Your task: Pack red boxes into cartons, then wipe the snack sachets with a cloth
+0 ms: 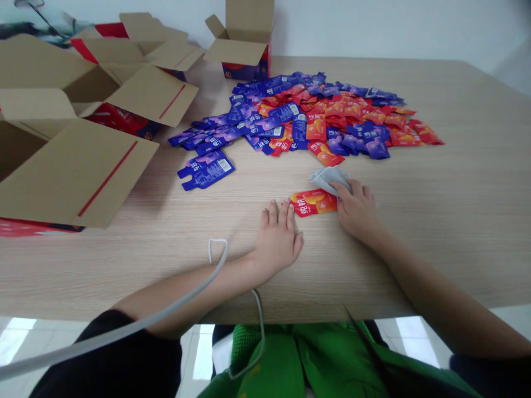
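Observation:
A red and orange packet lies flat on the wooden table between my hands. My left hand rests palm down, fingers stretched out, with its fingertips at the packet's left end. In my right hand is a crumpled light grey cloth, which touches the packet's upper right part. Just beyond the hands spreads a large pile of blue packets and red packets. A flat blue packet lies apart from the pile, to the left.
Open cardboard boxes with raised flaps stand along the left side. Another open box is at the back, by the wall. A white cable crosses over my left forearm. The table's near edge runs in front of my body.

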`<state>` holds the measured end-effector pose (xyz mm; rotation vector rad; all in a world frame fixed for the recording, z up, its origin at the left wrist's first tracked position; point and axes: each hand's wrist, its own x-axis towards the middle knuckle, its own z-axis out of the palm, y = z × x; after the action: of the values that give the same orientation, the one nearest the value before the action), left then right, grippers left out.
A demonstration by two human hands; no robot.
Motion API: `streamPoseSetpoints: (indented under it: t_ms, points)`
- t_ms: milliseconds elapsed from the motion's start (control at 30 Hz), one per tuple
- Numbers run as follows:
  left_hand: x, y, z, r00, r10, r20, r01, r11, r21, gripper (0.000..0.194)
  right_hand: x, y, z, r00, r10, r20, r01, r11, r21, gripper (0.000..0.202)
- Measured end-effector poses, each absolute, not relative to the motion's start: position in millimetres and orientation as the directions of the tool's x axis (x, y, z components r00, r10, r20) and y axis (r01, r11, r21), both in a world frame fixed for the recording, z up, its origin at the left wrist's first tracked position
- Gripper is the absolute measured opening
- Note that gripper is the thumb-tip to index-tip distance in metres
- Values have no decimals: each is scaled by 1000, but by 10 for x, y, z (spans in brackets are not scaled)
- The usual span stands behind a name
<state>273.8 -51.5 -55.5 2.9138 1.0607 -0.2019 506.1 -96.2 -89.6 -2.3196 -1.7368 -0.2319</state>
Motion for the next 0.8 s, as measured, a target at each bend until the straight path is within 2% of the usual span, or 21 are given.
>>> streamPoseSetpoints:
  t_ms: [133,200,300,433,567,700,800]
  points:
    - [2725,-510,-582,766,635,-104,638,-770,2,71,5081,-779,-768,319,865,387,933,-216,-287,55]
    - [2720,-507,-595,770,632,-88,635,-773,3,71,4911,-686,-693,273,856,439,938,-136,-319,56]
    - [2719,-503,-608,772,631,-75,633,-774,2,71,4514,-588,-664,143,904,403,959,-26,-284,55]
    - [2724,-504,-613,770,633,-84,635,-773,-6,70,4186,-552,-743,-9,961,278,989,50,-141,48]
    - [2729,-509,-609,765,638,-83,640,-768,-4,72,4352,-631,-791,78,959,271,996,-64,-62,51]
    - [2734,-509,-593,759,642,-110,646,-764,-5,72,4730,-795,-857,254,929,270,967,-249,-55,53]
    - [2732,-509,-585,760,640,-115,644,-765,-3,72,4979,-929,-920,329,909,256,944,-325,-58,53]
